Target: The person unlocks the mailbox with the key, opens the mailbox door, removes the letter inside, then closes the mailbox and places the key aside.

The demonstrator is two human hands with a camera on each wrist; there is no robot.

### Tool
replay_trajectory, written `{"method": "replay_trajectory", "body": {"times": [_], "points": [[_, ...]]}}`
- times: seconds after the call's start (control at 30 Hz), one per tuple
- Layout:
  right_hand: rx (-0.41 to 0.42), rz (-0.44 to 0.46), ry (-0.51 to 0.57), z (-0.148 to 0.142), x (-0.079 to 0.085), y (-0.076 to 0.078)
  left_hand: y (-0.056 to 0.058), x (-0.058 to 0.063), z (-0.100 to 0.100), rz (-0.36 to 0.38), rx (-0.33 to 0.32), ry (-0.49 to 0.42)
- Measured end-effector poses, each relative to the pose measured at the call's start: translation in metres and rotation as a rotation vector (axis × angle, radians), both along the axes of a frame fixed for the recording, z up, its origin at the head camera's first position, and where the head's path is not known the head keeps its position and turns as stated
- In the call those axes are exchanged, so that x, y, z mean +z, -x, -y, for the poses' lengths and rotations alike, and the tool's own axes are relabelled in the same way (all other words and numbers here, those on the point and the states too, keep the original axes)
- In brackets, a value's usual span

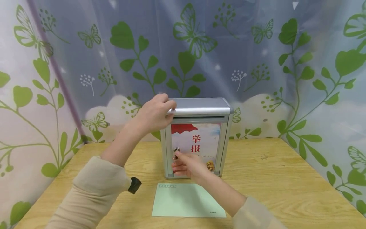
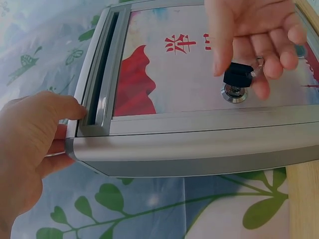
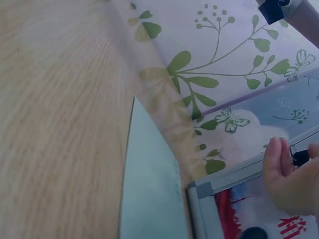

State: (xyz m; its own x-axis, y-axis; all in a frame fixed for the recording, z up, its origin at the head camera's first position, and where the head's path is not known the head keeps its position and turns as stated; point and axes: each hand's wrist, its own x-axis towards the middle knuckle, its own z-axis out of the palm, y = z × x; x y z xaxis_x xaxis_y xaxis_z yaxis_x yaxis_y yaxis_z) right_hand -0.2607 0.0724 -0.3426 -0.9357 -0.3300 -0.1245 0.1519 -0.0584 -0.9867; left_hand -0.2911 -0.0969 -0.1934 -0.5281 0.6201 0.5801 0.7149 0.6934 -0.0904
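Note:
A grey metal-framed letter box (image 1: 197, 119) stands upright on the table, with a slot under its lid and red characters on its front panel. My left hand (image 1: 155, 111) grips its upper left corner, thumb by the slot end and fingers round the outer edge. A black-headed key (image 2: 238, 74) sits in the round lock (image 2: 234, 93) on the panel. My right hand (image 1: 190, 167) is at this key, which lies between thumb and fingers. In the head view the hand partly hides the lock. A pale green envelope (image 1: 183, 200) lies flat in front of the box.
The wooden table (image 1: 286, 178) carries the box and envelope. A patterned curtain (image 1: 243, 47) hangs close behind the box and along both sides. A small black item (image 1: 134, 185) is at my left sleeve. The right forearm passes over the envelope's right part.

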Motion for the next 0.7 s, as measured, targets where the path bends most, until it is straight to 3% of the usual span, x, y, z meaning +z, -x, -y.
{"method": "replay_trajectory", "body": {"times": [0.13,0.23,0.5,0.7], "points": [[0.081,0.186,0.265,-0.0001,-0.0054,-0.0002,0.001,-0.0013,0.0012,-0.011,-0.005,-0.002],[0.084,0.228,0.338,0.0012,-0.0073,-0.0001,0.0005,-0.0013,0.0018,-0.013,-0.002,0.003],[0.041,0.251,0.337,0.0045,-0.0035,0.0023,0.0002,-0.0002,0.0015,-0.019,-0.008,0.003],[-0.001,0.197,0.276,0.0076,-0.0024,0.0021,0.001,-0.0007,0.0016,-0.01,0.001,0.009]]}}
